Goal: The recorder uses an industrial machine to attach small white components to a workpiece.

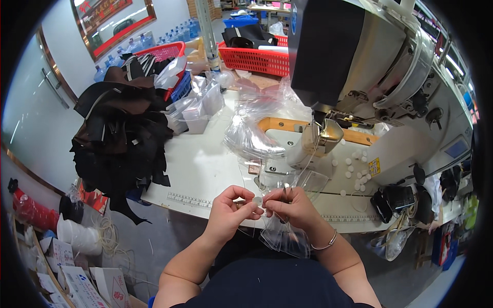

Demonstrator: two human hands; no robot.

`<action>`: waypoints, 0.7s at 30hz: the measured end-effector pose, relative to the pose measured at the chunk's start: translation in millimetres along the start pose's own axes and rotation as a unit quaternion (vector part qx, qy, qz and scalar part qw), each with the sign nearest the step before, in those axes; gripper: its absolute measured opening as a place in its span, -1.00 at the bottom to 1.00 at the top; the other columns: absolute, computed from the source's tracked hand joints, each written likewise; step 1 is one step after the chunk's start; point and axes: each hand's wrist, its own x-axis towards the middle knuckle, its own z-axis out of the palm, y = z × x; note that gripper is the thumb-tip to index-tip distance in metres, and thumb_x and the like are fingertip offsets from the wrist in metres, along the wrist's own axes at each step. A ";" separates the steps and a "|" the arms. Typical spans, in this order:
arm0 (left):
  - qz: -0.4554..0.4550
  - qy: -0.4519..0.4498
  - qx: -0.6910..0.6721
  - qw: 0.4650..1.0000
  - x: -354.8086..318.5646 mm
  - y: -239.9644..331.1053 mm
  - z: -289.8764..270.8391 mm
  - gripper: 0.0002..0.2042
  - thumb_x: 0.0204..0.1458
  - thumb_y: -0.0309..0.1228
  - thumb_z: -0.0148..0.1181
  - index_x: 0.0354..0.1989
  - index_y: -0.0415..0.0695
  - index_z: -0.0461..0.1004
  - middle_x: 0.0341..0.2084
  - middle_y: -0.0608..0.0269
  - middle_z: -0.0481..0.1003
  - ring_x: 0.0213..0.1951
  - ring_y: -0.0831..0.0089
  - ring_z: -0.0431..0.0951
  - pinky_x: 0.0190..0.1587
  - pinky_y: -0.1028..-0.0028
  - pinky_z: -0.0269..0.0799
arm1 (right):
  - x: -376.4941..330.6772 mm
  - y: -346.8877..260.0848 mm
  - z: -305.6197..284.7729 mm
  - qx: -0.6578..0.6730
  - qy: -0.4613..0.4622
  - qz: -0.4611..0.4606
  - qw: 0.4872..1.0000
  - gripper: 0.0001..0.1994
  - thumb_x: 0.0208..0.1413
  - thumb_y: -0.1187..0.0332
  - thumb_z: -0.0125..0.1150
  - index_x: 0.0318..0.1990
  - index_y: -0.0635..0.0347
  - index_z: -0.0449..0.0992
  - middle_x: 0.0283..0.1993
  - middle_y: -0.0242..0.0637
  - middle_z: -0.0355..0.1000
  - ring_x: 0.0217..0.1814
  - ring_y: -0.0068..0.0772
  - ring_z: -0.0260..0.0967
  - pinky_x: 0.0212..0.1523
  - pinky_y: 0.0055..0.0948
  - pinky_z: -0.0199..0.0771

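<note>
My left hand (229, 208) and my right hand (290, 205) meet at the front edge of the white sewing table (200, 164). Between their fingertips they pinch a small round white disc (257, 200). My right hand also holds small metal scissors (284, 193) and a clear plastic bag (285, 236) that hangs below it. Several similar white discs (354, 167) lie scattered on the table beside the sewing machine (359, 66).
A heap of dark leather pieces (120, 138) covers the table's left end. Clear plastic bags (246, 136) lie in the middle. Red baskets (254, 59) stand at the back. Cardboard boxes (77, 277) and white cord sit on the floor at left.
</note>
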 end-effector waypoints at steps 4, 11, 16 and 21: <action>-0.012 0.004 -0.019 1.000 0.9 -1.3 3.8 -0.86 -0.09 -0.63 0.08 -0.36 -0.24 0.27 -0.49 0.15 0.43 -0.45 0.45 0.51 -0.41 0.53 0.51 | -0.7 -5.7 3.4 -0.020 0.001 0.000 1.000 -0.83 -0.04 0.41 0.16 -0.32 0.32 0.50 -0.55 -0.34 0.44 -0.61 -0.75 0.26 -0.66 -0.77 0.13; -0.014 0.004 -0.025 1.000 2.9 -5.1 7.4 -0.87 -0.08 -0.62 0.07 -0.36 -0.25 0.27 -0.52 0.15 0.43 -0.46 0.42 0.51 -0.42 0.53 0.50 | 0.1 -5.0 2.6 -0.024 0.015 0.003 1.000 -0.86 -0.04 0.42 0.15 -0.37 0.33 0.49 -0.56 -0.34 0.43 -0.61 -0.74 0.27 -0.66 -0.77 0.14; -0.030 0.002 -0.036 0.999 3.8 -8.9 5.5 -0.87 -0.07 -0.62 0.05 -0.35 -0.26 0.26 -0.47 0.13 0.42 -0.43 0.40 0.53 -0.39 0.52 0.52 | 1.2 1.6 1.2 -0.003 0.012 0.007 1.000 -0.89 -0.02 0.44 0.11 -0.40 0.32 0.46 -0.58 -0.34 0.41 -0.60 -0.70 0.30 -0.66 -0.75 0.16; -0.020 0.010 -0.057 0.998 4.2 -8.1 8.9 -0.86 -0.07 -0.63 0.04 -0.33 -0.27 0.25 -0.43 0.13 0.41 -0.42 0.41 0.53 -0.36 0.52 0.52 | -0.2 -2.0 2.2 0.018 0.022 -0.001 1.000 -0.90 -0.01 0.45 0.10 -0.41 0.32 0.44 -0.57 -0.33 0.42 -0.57 -0.67 0.34 -0.65 -0.74 0.20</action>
